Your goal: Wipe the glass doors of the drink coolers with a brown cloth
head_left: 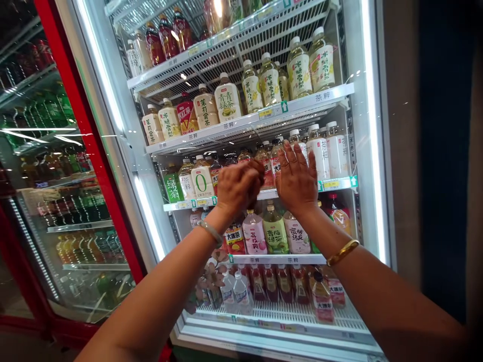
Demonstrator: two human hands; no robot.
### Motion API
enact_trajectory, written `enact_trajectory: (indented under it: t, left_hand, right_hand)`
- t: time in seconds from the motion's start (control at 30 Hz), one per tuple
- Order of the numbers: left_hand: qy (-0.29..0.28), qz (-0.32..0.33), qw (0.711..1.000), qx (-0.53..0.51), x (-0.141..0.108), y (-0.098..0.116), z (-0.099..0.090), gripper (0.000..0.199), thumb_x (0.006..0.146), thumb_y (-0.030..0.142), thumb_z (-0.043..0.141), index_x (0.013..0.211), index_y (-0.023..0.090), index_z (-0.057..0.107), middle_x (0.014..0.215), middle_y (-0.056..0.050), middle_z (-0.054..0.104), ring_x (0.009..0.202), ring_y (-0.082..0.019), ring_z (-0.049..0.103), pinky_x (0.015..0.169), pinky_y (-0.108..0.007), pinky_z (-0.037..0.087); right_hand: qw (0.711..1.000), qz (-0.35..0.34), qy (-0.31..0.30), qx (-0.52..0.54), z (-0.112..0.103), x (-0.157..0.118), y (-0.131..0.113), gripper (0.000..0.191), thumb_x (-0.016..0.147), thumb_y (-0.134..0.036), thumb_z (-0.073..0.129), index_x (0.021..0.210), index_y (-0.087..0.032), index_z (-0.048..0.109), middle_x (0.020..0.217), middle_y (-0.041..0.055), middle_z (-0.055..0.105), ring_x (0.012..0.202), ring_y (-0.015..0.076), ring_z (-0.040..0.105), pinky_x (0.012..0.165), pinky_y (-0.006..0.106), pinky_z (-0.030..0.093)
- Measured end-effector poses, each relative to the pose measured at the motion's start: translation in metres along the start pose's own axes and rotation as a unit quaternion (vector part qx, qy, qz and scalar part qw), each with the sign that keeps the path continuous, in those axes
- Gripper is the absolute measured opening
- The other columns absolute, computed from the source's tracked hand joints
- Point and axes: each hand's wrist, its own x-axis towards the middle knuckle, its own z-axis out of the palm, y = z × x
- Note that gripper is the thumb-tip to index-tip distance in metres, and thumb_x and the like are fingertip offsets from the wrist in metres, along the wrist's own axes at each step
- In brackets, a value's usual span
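My left hand [237,187] is raised in front of the glass door of a lit drinks cooler, its fingers curled in. Whatever those fingers hold, if anything, is hidden. A dark reflection shows in the glass beside the knuckles. To its right, my right hand [297,182] is held flat with the fingers stretched upward, at or very near the glass; I cannot tell if it presses on it. Behind both hands stand bottled teas on the middle shelf [337,185]. A pale bangle [211,233] circles my left wrist, a gold bracelet [342,252] my right.
More shelves of bottles fill the cooler above and below, with bright light strips [373,136] down both sides. On the left is another cooler with a red frame [90,146] and drinks inside. A dark blue surface [441,151] stands at the far right.
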Motion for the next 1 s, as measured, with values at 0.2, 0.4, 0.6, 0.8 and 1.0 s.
enact_trajectory:
  t: [0.2, 0.4, 0.6, 0.8, 1.0]
  left_hand:
    - [0.064, -0.156, 0.986, 0.017, 0.008, 0.030, 0.014, 0.022, 0.088, 0.030, 0.066, 0.110, 0.025, 0.066, 0.122, -0.012, 0.064, 0.113, -0.030, 0.058, 0.099, -0.052, 0.044]
    - [-0.020, 0.106, 0.992, -0.066, -0.052, 0.051, 0.004, 0.015, 0.091, 0.036, 0.062, 0.104, 0.038, 0.069, 0.114, -0.002, 0.071, 0.107, -0.026, 0.065, 0.103, -0.049, 0.046]
    - [0.040, -0.022, 0.999, -0.013, -0.004, -0.003, 0.003, 0.017, 0.093, 0.031, 0.062, 0.109, 0.029, 0.067, 0.120, -0.009, 0.067, 0.115, -0.028, 0.059, 0.103, -0.050, 0.043]
    - [0.066, -0.078, 0.995, -0.001, -0.022, 0.050, 0.022, 0.021, 0.090, 0.034, 0.064, 0.110, 0.028, 0.068, 0.118, -0.010, 0.066, 0.117, -0.029, 0.057, 0.105, -0.050, 0.041]
    - [-0.066, 0.198, 0.977, -0.051, -0.042, 0.012, 0.003, 0.021, 0.089, 0.041, 0.067, 0.109, 0.039, 0.069, 0.115, -0.001, 0.070, 0.113, -0.023, 0.060, 0.109, -0.046, 0.039]
  right_hand:
    - [1.000, -0.002, 0.014, -0.004, 0.001, -0.001, 0.000, 0.065, 0.101, -0.026, 0.038, 0.164, -0.024, 0.021, 0.170, 0.0054, 0.028, 0.161, 0.0273, 0.018, 0.132, 0.062, 0.014]
    - [1.000, -0.010, 0.024, -0.008, 0.003, -0.001, 0.003, 0.064, 0.102, -0.026, 0.035, 0.164, -0.024, 0.020, 0.169, 0.0062, 0.029, 0.160, 0.0272, 0.020, 0.132, 0.062, 0.015]
    - [1.000, -0.006, 0.013, 0.005, 0.000, -0.001, 0.000, 0.065, 0.102, -0.027, 0.038, 0.164, -0.024, 0.020, 0.170, 0.0067, 0.027, 0.161, 0.0277, 0.018, 0.132, 0.063, 0.012]
    - [1.000, 0.005, 0.008, -0.001, 0.001, -0.001, 0.000, 0.062, 0.102, -0.026, 0.038, 0.163, -0.025, 0.025, 0.170, 0.0053, 0.029, 0.160, 0.0267, 0.019, 0.133, 0.062, 0.013]
    - [1.000, -0.007, 0.017, -0.004, 0.004, -0.002, 0.003, 0.062, 0.102, -0.025, 0.038, 0.163, -0.025, 0.026, 0.170, 0.0059, 0.028, 0.160, 0.0264, 0.020, 0.133, 0.062, 0.013]
